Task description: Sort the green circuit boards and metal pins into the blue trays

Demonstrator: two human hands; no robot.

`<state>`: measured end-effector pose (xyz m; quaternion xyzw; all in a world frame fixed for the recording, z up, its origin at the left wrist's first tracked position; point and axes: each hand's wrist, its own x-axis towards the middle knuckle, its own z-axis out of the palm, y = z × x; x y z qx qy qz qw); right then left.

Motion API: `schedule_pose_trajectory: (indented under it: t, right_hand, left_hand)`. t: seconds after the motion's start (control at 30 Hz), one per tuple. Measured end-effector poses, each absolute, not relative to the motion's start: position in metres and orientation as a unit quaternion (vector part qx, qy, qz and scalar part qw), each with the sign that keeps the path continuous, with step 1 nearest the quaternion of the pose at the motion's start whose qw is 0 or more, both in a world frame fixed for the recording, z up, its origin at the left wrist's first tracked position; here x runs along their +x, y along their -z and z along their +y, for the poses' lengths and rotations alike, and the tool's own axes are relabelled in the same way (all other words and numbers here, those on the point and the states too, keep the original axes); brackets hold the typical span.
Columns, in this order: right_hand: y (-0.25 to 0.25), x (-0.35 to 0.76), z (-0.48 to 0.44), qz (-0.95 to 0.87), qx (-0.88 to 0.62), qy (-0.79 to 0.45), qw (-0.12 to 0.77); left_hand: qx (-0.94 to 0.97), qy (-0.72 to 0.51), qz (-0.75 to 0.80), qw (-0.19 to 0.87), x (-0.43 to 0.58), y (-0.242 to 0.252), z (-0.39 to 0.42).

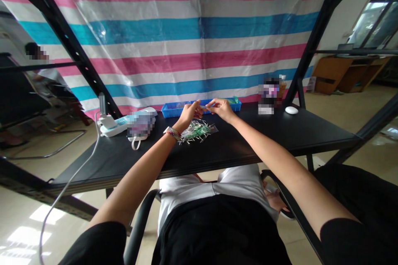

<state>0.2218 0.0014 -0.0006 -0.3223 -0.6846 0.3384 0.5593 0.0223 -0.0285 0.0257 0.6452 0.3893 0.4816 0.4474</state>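
Observation:
My left hand (192, 112) and my right hand (221, 108) meet above the black table, just in front of a long blue tray (169, 112). Both have their fingers closed in a pinch, almost tip to tip. Something small and pale shows between them, too tiny to name. Below the hands lies a loose pile of thin silver pins (197, 132) mixed with green pieces, and a bit of clear plastic sits at its right side. The tray holds clear plastic at its left and green items (233, 100) at its right end, partly hidden behind my hands.
On the left of the black tabletop (248, 149) are a white power strip (116, 127) with a cable and a blurred pouch (141, 126). To the right stand a blurred box (267, 93), a bottle (282, 85) and a white mouse (291, 110). A striped sheet hangs behind; a person sits far left.

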Motion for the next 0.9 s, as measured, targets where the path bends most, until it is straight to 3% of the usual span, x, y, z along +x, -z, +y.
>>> schedule_pose_trajectory:
  t: [0.23, 0.57, 0.73, 0.9]
  right_hand:
    - [0.004, 0.219, -0.005, -0.701, -0.323, -0.304, 0.559]
    - [-0.002, 0.219, -0.009, -0.548, -0.339, -0.505, 0.573]
    - [0.001, 0.217, -0.007, -0.559, -0.371, -0.472, 0.572]
    - [0.012, 0.202, -0.015, -0.681, -0.378, -0.333, 0.532]
  left_hand:
    - [0.613, -0.473, 0.401, 0.489, 0.023, -0.026, -0.028]
    - [0.678, -0.467, 0.361, 0.438, 0.017, -0.021, -0.02]
    - [0.685, -0.473, 0.365, 0.417, 0.012, -0.019, -0.014]
    - [0.612, -0.549, 0.417, 0.388, 0.0, -0.021, -0.003]
